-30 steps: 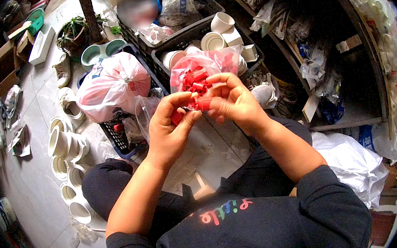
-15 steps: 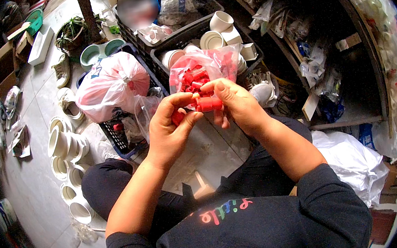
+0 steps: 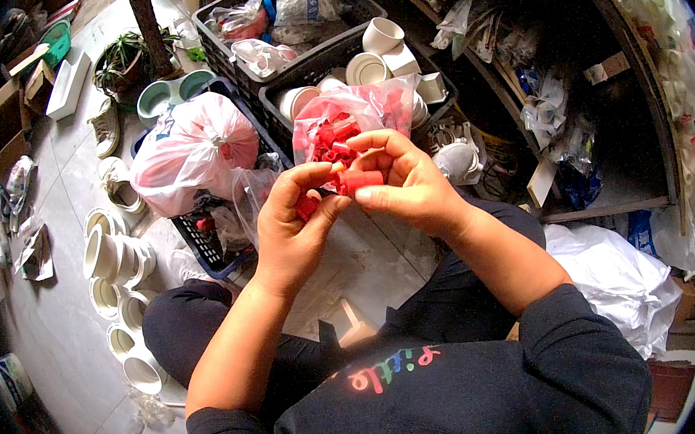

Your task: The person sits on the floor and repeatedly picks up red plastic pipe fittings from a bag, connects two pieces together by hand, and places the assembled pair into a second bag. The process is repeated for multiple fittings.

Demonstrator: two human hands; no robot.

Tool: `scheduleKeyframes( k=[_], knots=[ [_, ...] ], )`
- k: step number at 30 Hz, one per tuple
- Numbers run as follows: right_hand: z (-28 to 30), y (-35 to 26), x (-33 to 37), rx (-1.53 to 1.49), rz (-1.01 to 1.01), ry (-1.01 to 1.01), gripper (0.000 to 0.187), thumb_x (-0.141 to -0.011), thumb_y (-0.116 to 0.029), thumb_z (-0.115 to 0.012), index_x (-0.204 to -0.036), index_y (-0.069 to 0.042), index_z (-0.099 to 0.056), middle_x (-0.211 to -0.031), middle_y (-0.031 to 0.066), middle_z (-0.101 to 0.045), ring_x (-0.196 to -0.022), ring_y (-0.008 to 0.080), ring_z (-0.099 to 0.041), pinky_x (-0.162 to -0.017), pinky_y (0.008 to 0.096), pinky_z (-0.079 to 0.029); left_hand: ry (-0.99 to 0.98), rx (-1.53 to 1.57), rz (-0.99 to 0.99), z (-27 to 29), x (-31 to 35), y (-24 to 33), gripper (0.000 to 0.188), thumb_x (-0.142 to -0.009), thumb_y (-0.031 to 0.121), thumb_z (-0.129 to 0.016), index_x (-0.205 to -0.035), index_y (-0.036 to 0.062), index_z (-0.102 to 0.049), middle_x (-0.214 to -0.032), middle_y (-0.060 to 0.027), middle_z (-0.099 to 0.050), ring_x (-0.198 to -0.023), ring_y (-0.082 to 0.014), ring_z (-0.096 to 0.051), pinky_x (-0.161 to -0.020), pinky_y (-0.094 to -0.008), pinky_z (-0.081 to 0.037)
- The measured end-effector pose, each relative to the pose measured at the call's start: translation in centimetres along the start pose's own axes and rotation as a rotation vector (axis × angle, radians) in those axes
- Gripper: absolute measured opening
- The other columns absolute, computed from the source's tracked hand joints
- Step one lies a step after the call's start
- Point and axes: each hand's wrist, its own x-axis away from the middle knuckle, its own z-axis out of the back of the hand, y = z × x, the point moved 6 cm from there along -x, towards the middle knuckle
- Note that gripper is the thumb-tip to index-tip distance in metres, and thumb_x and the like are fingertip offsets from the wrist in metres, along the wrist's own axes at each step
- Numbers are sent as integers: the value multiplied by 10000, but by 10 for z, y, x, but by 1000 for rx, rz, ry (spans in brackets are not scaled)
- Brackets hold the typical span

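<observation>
Just in front of the open bag, my two hands come together over a red cylindrical plastic piece (image 3: 360,181) with a wider rim at its left end. My left hand (image 3: 291,231) is closed, thumb and fingertips at that left end. A second red plastic piece (image 3: 308,205) shows in its palm, partly covered by the fingers. My right hand (image 3: 421,188) is closed on the right end, with the thumb below and curled fingers above. Right behind the hands, a clear plastic bag (image 3: 393,102) holds several similar red pieces (image 3: 332,136).
A tied bag (image 3: 197,152) rests on a dark blue crate (image 3: 213,246) at the left. Black crates (image 3: 280,97) behind hold white pipe fittings (image 3: 383,35) and bags. More white fittings (image 3: 119,258) line the floor at left. Shelving (image 3: 609,211) stands right, beside a white sack (image 3: 613,282).
My right thumb and fingers have shifted their grip on the red piece, the thumb now lying along its lower right end. The left hand stays nearly in place.
</observation>
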Motion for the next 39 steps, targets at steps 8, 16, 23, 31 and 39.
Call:
scheduleKeyframes(
  k=[8, 16, 23, 31, 39],
  knots=[
    [-1, 2, -1, -50, 55, -6, 345, -815, -147, -567, -1122, -48, -442, -850, 57, -583, -603, 104, -536, -569, 212, -445, -4, 44, 10, -2, 1, -3, 318, -735, -26, -628, -1027, 43, -521, -968, -5, -522, -795, -56, -465, -684, -175, -376],
    [3, 12, -4, 43, 67, -60, 320, -853, -203, -504, -1133, -62, -436, -835, 46, -551, -680, 109, -537, -569, 216, -442, 4, 44, 10, -2, 1, -2, 316, -735, -23, -627, -1026, 49, -527, -973, 5, -525, -788, -56, -470, -668, -175, -376],
    [6, 10, 0, -34, -202, -54, 401, -799, -181, -591, -1146, -70, -424, -864, 48, -549, -661, 111, -537, -547, 213, -439, -11, -10, 27, -3, 2, -2, 307, -732, -20, -627, -1017, 48, -535, -955, -8, -533, -815, -67, -482, -690, -182, -383],
    [9, 11, 1, -99, -246, -7, 360, -811, -152, -580, -1129, -68, -431, -852, 47, -578, -621, 96, -533, -522, 213, -422, -5, -6, 2, -2, 2, -3, 297, -739, -19, -619, -1016, 44, -533, -961, -23, -538, -836, -85, -489, -714, -192, -385],
    [7, 11, 1, -98, -170, -74, 353, -843, -237, -549, -1120, -49, -436, -855, 53, -575, -569, 93, -511, -490, 203, -409, -14, -40, -6, -4, 2, 2, 297, -742, -11, -621, -1021, 47, -536, -953, -7, -538, -811, -71, -484, -690, -182, -381]
  ],
)
